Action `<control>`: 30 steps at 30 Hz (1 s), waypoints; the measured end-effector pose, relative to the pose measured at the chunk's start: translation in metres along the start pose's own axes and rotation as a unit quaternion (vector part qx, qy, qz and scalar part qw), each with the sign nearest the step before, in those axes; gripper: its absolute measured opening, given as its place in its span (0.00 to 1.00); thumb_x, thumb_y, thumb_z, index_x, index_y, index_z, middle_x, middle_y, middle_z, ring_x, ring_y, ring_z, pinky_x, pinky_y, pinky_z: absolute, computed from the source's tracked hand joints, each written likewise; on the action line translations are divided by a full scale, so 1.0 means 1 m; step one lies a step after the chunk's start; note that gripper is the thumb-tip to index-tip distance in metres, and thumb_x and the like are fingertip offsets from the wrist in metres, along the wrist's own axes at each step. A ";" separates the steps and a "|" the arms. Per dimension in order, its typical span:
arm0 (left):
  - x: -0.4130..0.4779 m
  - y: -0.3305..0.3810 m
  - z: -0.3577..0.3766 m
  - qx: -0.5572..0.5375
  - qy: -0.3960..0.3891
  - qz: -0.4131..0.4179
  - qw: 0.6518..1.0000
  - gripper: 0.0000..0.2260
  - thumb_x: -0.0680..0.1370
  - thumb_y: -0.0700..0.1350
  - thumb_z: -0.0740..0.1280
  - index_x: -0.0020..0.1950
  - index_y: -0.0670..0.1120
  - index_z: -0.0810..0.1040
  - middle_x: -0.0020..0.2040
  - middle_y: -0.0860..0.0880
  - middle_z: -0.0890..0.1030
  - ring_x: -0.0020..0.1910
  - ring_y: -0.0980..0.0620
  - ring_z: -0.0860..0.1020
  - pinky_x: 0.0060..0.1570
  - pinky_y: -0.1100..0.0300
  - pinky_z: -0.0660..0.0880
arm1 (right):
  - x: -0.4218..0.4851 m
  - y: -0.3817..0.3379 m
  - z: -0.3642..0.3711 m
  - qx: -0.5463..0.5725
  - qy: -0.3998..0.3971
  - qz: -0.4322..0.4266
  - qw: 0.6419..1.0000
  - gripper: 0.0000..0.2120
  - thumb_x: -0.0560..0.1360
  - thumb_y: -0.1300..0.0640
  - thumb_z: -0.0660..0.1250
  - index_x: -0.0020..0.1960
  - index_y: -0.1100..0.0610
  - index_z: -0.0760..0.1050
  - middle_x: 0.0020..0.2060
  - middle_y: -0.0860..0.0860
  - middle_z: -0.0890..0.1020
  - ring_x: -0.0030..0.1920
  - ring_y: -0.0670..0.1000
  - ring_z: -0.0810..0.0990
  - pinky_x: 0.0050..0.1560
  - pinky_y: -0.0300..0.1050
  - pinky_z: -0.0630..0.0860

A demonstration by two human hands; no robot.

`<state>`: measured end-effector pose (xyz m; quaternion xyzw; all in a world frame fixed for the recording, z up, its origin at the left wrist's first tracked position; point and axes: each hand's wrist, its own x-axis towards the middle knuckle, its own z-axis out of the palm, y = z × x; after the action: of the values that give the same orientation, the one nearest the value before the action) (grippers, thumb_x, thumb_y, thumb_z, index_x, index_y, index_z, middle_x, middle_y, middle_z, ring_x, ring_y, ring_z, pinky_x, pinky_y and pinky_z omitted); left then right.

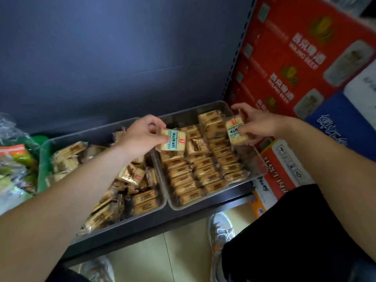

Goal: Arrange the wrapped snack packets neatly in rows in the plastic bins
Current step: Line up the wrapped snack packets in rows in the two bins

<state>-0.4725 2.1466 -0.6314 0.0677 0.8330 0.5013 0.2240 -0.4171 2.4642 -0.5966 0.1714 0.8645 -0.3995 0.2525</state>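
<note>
Two clear plastic bins are set side by side on a dark shelf [142, 226]. Two hands are seen, and one wrapped snack packet is held in each. The left hand [142, 135] has its grip closed on a yellow packet with a pale blue label [173, 142], held over the gap between the bins. The right hand [256, 125] has its grip pinched on a like packet [235, 129], held above the far right corner of the right bin [179, 119].

In that bin three rows of packets [203, 171] are laid on edge; the far ends are piled unevenly. In the left bin [91, 135] the packets [130, 176] are heaped loosely, partly hidden by the left forearm. No exact count can be made in either bin.

At least three stacked red beer cartons [295, 58] are seen at the right, cut off by the frame. Two shoes [220, 231] are on the floor, the left one blurred. The print on the packets cannot be read.
</note>
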 end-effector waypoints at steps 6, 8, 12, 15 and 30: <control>0.045 0.007 0.067 0.082 -0.019 0.040 0.996 0.14 0.71 0.39 0.79 0.50 0.50 0.77 0.48 0.51 0.82 0.48 0.52 0.82 0.45 0.60 0.79 | 0.004 0.033 -0.013 0.015 0.019 0.066 0.998 0.17 0.77 0.64 0.69 0.61 0.51 0.69 0.52 0.59 0.80 0.42 0.56 0.86 0.37 0.48 0.84; 0.067 0.008 0.094 0.081 -0.056 0.051 0.994 0.15 0.71 0.40 0.79 0.51 0.51 0.77 0.50 0.53 0.82 0.51 0.53 0.82 0.51 0.57 0.80 | 0.010 0.042 -0.014 0.016 0.012 0.076 0.997 0.17 0.77 0.63 0.70 0.60 0.51 0.69 0.50 0.58 0.82 0.41 0.54 0.86 0.36 0.45 0.82; 0.095 0.003 0.144 0.136 -0.046 0.101 0.985 0.13 0.73 0.40 0.77 0.52 0.52 0.77 0.53 0.55 0.78 0.52 0.54 0.79 0.52 0.60 0.77 | 0.023 0.057 -0.010 -0.001 -0.012 0.056 0.998 0.17 0.75 0.61 0.74 0.55 0.48 0.69 0.54 0.54 0.82 0.51 0.53 0.84 0.43 0.45 0.81; 0.102 -0.009 0.164 0.204 -0.010 0.148 0.968 0.14 0.73 0.43 0.77 0.51 0.55 0.76 0.53 0.57 0.71 0.53 0.53 0.76 0.55 0.58 0.74 | 0.030 0.064 -0.008 0.008 -0.020 0.030 0.999 0.20 0.72 0.66 0.76 0.52 0.49 0.69 0.57 0.56 0.81 0.54 0.56 0.84 0.52 0.54 0.84; 0.066 -0.008 0.169 -0.025 -0.082 0.047 0.995 0.20 0.75 0.44 0.76 0.66 0.49 0.77 0.56 0.55 0.83 0.53 0.60 0.81 0.50 0.69 0.75 | 0.039 0.060 -0.007 -0.019 0.027 -0.041 0.999 0.20 0.73 0.66 0.75 0.59 0.50 0.75 0.60 0.51 0.80 0.55 0.51 0.81 0.59 0.51 0.79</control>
<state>-0.4555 2.3010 -0.7257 0.1421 0.7950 0.5245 0.2696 -0.4213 2.5106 -0.6513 0.1422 0.8845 -0.3885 0.2158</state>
